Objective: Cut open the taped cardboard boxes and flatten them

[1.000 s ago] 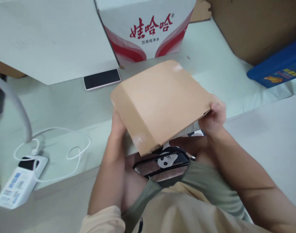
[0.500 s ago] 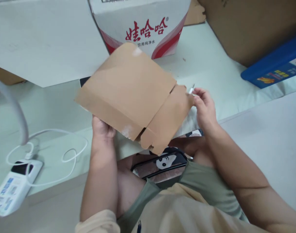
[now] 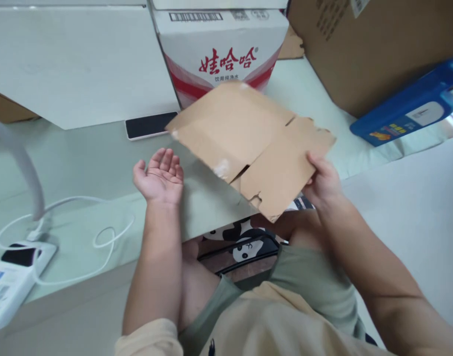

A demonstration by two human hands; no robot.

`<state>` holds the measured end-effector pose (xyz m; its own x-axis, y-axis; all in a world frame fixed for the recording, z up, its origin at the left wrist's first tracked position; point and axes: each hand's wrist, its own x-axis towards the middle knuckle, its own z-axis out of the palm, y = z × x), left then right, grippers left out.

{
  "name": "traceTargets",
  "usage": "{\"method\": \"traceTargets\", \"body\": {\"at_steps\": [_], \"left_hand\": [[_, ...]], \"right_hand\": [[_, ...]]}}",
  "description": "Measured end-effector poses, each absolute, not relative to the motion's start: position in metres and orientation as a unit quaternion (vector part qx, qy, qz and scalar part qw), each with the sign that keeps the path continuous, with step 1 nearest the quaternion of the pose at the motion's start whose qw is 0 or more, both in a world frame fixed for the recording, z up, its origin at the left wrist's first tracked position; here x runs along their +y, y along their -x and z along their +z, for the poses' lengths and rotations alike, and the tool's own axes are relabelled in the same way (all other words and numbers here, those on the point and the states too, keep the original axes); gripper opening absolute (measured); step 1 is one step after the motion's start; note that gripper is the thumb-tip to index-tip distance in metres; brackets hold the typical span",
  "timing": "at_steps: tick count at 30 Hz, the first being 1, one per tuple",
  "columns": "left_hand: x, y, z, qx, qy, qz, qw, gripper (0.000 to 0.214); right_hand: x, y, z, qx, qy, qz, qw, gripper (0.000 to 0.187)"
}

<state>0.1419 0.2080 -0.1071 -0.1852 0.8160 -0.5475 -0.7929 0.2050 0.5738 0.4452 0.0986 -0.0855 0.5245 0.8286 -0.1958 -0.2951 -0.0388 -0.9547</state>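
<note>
A brown piece of cardboard (image 3: 245, 123) with slots and torn-looking notched edges is held up over the table by my right hand (image 3: 323, 180). The thumb lies on top of its right edge, and the other fingers are mostly hidden beneath. My left hand (image 3: 159, 175) is off the cardboard, palm up with the fingers stretched out and nothing in it. It hovers left of the cardboard, near a flat dark-topped device (image 3: 147, 127) resting on the table. The thin white pen-like tool seen earlier does not show now.
Behind the cardboard stands a white and red carton (image 3: 226, 59), with a large white panel (image 3: 81, 64) to its left. A blue bottle (image 3: 404, 109) leans by a big brown box (image 3: 375, 44) at right. A white power bank (image 3: 19, 282) with a looped cable (image 3: 111, 242) is at left.
My left hand has let go of the cardboard and opened palm up. The cardboard has shifted right in my right hand, uncovering the dark-topped device. The view has tilted slightly.
</note>
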Motion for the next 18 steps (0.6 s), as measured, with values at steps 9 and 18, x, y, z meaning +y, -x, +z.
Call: {"method": "traceTargets", "body": {"at_steps": [9,18], "left_hand": [[0.202,-0.136,-0.105,0.412,-0.019,0.597,0.688,0.041],[0.209,-0.131,-0.12,0.394,-0.077,0.596,0.696,0.04]], "right_hand": [[0.084,-0.515,-0.049,-0.184,0.653,0.164,0.717,0.037],[0.278,-0.563,-0.021,-0.317,0.727,0.152,0.59,0.033]]}}
